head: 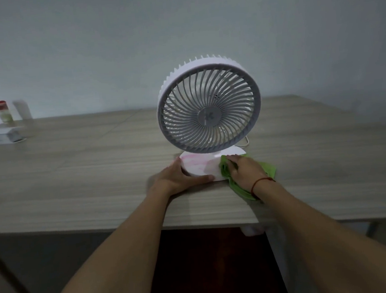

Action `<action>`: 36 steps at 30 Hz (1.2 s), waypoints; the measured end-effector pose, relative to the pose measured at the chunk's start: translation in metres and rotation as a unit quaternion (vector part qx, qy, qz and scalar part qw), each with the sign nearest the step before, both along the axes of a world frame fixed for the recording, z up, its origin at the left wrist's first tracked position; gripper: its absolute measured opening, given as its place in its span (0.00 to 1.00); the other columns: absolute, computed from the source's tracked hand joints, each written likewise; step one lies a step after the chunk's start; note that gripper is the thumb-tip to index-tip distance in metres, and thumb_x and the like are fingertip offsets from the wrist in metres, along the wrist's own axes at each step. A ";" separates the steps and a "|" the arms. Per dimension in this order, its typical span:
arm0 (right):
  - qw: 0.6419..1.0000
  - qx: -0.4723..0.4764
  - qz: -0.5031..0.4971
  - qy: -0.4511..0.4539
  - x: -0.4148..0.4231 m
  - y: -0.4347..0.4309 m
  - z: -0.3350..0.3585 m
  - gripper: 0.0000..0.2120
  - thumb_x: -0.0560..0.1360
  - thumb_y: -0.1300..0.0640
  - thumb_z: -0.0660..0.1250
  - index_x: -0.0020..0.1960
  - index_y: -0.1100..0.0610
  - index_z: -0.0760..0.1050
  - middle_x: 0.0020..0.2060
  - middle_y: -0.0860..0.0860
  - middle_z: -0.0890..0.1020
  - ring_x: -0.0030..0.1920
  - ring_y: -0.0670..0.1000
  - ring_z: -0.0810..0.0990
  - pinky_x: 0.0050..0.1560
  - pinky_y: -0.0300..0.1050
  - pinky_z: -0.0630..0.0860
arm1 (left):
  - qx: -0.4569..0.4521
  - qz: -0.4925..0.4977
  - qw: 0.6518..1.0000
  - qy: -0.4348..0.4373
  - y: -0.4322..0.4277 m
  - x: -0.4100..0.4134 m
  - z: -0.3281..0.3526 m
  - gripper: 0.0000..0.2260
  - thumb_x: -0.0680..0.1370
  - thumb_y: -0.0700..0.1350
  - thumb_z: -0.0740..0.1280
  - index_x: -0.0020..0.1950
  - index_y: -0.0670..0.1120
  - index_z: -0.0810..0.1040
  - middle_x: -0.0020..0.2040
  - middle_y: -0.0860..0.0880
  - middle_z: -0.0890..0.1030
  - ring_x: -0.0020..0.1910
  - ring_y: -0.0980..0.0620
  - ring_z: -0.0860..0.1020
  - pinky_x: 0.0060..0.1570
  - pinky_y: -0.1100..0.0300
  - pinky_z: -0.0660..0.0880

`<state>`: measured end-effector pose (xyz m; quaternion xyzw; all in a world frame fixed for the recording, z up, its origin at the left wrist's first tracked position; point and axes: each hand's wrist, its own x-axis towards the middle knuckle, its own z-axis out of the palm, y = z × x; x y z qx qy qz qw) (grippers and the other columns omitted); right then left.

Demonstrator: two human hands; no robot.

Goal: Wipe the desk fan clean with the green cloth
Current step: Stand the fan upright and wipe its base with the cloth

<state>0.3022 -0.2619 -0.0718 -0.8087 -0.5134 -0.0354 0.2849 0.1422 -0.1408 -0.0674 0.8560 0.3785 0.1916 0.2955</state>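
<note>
**Green cloth (268, 168) bunched and pressed down**

Head view: the white desk fan (208, 105) stands upright near the front edge of the wooden table (72, 168). The left hand (180, 176) cups its round base (198, 165), fingers on the left rim and thumb curled along the near edge. The right hand (244, 168) grips the cloth in curled fingers against the base's right side. Pink smears (192, 158) mark the base top.

Dim room; pale wall (176, 19); wooden table (73, 180)

Plain room: wooden desk (73, 180), grey wall (107, 37)
</note>
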 end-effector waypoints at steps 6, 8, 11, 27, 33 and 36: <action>0.991 0.112 -0.024 0.066 0.013 -0.013 -0.009 0.14 0.79 0.59 0.59 0.61 0.60 0.78 0.57 0.61 0.82 0.56 0.62 0.79 0.56 0.49 0.73 | 0.000 0.006 1.000 0.008 -0.002 -0.001 0.001 0.50 0.51 0.75 0.73 0.68 0.54 0.69 0.65 0.54 0.78 0.61 0.51 0.77 0.64 0.52 0.74; 0.977 0.170 -0.089 0.095 0.026 -0.012 -0.008 0.13 0.79 0.60 0.58 0.57 0.61 0.79 0.54 0.62 0.83 0.54 0.62 0.79 0.53 0.49 0.72 | 0.006 0.004 1.000 0.011 0.001 0.000 -0.001 0.49 0.53 0.74 0.73 0.69 0.54 0.68 0.65 0.53 0.78 0.62 0.51 0.76 0.64 0.53 0.73; 0.972 0.167 -0.123 0.114 0.036 0.003 -0.003 0.13 0.79 0.60 0.57 0.52 0.64 0.78 0.53 0.64 0.81 0.53 0.64 0.78 0.50 0.50 0.71 | 0.012 0.001 1.000 0.011 0.004 0.001 -0.004 0.49 0.53 0.74 0.72 0.69 0.55 0.67 0.64 0.54 0.78 0.61 0.51 0.77 0.62 0.53 0.74; 0.997 0.036 0.052 0.049 -0.002 0.006 -0.001 0.12 0.78 0.56 0.59 0.49 0.60 0.80 0.47 0.59 0.84 0.49 0.61 0.80 0.48 0.49 0.75 | 0.005 0.009 1.000 -0.009 0.001 0.003 -0.001 0.48 0.51 0.74 0.73 0.67 0.57 0.69 0.64 0.56 0.78 0.61 0.54 0.77 0.64 0.52 0.74; 0.979 0.153 -0.080 0.113 0.021 0.004 0.003 0.13 0.79 0.58 0.58 0.54 0.61 0.80 0.52 0.63 0.83 0.53 0.63 0.79 0.54 0.51 0.75 | 0.009 0.013 1.000 0.009 0.003 0.004 -0.003 0.49 0.51 0.76 0.71 0.67 0.56 0.69 0.63 0.55 0.78 0.61 0.52 0.77 0.63 0.53 0.74; 0.975 0.120 -0.134 0.129 0.024 0.026 0.008 0.15 0.79 0.57 0.56 0.53 0.63 0.79 0.54 0.66 0.81 0.55 0.65 0.78 0.53 0.52 0.74 | 0.030 0.017 0.999 0.023 0.004 0.006 -0.003 0.48 0.53 0.75 0.71 0.68 0.55 0.67 0.64 0.53 0.78 0.62 0.50 0.76 0.61 0.55 0.73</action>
